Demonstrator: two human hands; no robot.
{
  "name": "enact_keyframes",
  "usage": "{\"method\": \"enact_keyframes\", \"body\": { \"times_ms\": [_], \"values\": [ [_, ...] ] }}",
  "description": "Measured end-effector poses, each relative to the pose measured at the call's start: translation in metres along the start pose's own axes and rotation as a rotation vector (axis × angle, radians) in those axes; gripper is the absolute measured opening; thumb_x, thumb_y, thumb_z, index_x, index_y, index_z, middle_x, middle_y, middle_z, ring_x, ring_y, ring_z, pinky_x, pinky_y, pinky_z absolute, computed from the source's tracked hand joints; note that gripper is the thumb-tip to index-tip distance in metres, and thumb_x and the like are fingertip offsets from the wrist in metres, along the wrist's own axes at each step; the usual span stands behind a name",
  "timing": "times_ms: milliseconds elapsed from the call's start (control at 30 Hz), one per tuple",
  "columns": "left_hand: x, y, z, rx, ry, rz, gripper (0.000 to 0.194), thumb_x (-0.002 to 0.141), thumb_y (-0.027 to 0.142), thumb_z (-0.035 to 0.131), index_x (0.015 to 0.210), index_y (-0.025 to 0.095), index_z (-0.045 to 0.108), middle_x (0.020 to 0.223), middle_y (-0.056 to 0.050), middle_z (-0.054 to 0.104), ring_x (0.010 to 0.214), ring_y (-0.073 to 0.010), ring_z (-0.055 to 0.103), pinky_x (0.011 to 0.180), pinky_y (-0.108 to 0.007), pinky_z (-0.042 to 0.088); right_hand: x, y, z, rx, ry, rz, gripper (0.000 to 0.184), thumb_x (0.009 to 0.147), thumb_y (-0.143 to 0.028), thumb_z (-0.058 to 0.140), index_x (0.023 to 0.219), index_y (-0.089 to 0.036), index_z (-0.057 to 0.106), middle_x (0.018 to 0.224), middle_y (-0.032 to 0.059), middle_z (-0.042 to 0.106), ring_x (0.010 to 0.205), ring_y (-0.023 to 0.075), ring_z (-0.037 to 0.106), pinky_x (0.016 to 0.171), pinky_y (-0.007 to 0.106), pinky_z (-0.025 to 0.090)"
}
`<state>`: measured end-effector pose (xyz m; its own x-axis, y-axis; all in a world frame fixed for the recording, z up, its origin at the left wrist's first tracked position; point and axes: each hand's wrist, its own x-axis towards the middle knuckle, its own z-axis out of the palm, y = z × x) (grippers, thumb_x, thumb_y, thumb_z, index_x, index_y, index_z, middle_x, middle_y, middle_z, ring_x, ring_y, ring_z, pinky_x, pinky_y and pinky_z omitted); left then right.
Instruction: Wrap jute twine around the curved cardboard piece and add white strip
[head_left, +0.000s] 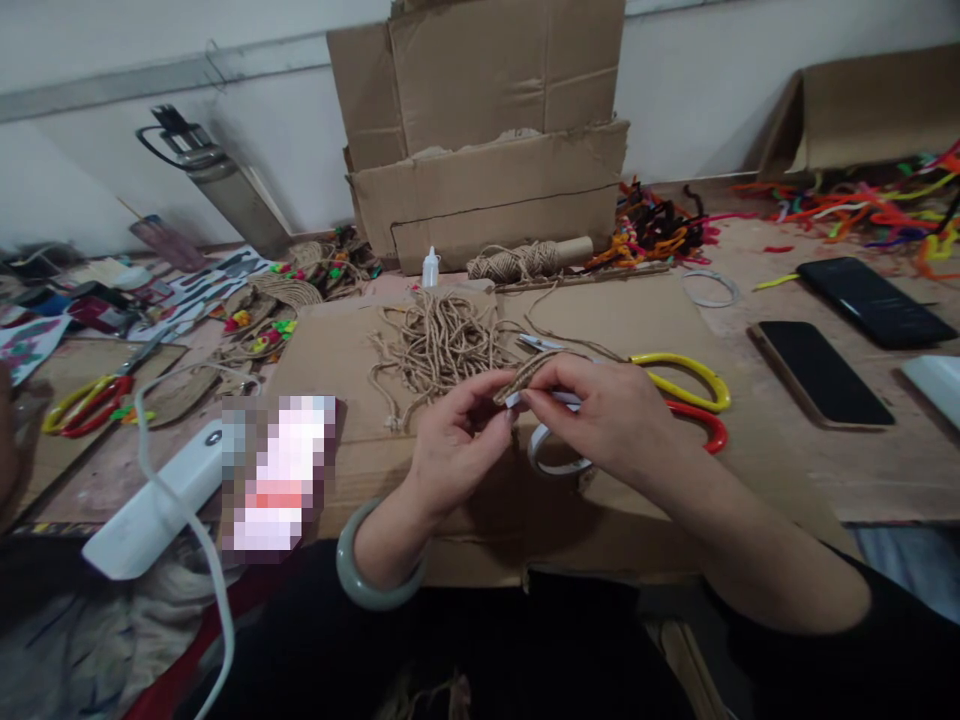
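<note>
Here at the near half of a flat brown cardboard sheet [637, 310], the left hand [454, 455] and right hand [619, 415] meet, each grip pinching a thin brown twine strand [519, 382] with a small white strip [513, 400] at its end! A round white tape roll [534, 455] sits below the right hand; yellow-and-red-handled metal scissors [664, 358] point beyond it. Towards the far edge: a tangled brown twine heap [446, 345].

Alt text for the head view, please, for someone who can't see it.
The left hand and right hand hold brown cord and a small white strip above a cardboard sheet. A tangled twine pile lies beyond them, with yellow-and-red-handled scissors partly hidden behind the right hand.
</note>
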<state>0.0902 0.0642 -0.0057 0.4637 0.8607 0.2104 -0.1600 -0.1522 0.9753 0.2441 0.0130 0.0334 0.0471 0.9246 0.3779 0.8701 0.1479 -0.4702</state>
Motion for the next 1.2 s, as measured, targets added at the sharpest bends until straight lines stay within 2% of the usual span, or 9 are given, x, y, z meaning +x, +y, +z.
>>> {"method": "enact_keyframes", "body": {
  "times_ms": [133,300,500,767,1000,1200],
  "values": [
    [-0.001,0.002,0.000,-0.004,0.004,-0.014,0.030,0.073,0.013,0.067,0.102,0.023,0.066,0.091,-0.002,0.070,0.077,-0.0114,0.063,0.072,-0.022,0.051,-0.001,-0.001,0.002,-0.029,0.007,0.004,0.016,0.083,-0.030,0.051,0.076,-0.020,0.062,0.068,0.0000,0.067,0.060,0.0138,0.059,0.057,0.025,0.035],
    [0.002,0.001,0.002,0.037,0.113,-0.027,0.021,0.071,0.016,0.069,0.092,0.021,0.068,0.078,0.001,0.068,0.065,-0.0090,0.058,0.064,-0.019,0.048,-0.003,-0.003,0.007,-0.085,0.029,-0.012,0.019,0.086,-0.032,0.048,0.077,-0.021,0.061,0.068,-0.0006,0.067,0.059,0.0137,0.059,0.055,0.026,0.033],
    [0.002,0.001,0.004,0.035,0.124,-0.033,0.016,0.074,0.017,0.066,0.090,0.020,0.065,0.078,0.000,0.067,0.069,-0.0099,0.061,0.067,-0.021,0.050,-0.005,-0.002,0.013,-0.194,0.134,-0.040,0.021,0.085,-0.039,0.050,0.078,-0.021,0.058,0.063,0.0000,0.064,0.057,0.0148,0.058,0.053,0.026,0.031],
    [0.003,0.003,0.007,-0.045,0.165,-0.099,0.016,0.070,0.014,0.067,0.085,0.018,0.062,0.075,0.001,0.067,0.067,-0.0099,0.063,0.066,-0.022,0.051,-0.004,-0.004,0.003,-0.110,0.092,-0.041,0.009,0.080,-0.026,0.053,0.077,-0.020,0.058,0.070,0.0008,0.064,0.062,0.0144,0.057,0.057,0.026,0.035],
    [0.003,0.000,0.007,-0.048,0.161,-0.103,0.016,0.072,0.014,0.065,0.087,0.018,0.061,0.077,0.000,0.067,0.070,-0.0113,0.065,0.069,-0.024,0.053,-0.007,-0.001,0.002,-0.249,0.126,-0.109,0.012,0.083,-0.023,0.051,0.075,-0.020,0.059,0.075,0.0024,0.063,0.067,0.0149,0.057,0.057,0.026,0.034],
    [0.001,-0.003,0.008,-0.013,0.155,-0.074,0.016,0.072,0.016,0.066,0.088,0.017,0.062,0.077,0.000,0.067,0.070,-0.0113,0.064,0.069,-0.024,0.053,-0.007,-0.004,0.005,-0.317,0.164,-0.107,0.013,0.084,-0.024,0.052,0.074,-0.018,0.058,0.077,0.0019,0.061,0.068,0.0136,0.056,0.052,0.026,0.031]
  ]
}}
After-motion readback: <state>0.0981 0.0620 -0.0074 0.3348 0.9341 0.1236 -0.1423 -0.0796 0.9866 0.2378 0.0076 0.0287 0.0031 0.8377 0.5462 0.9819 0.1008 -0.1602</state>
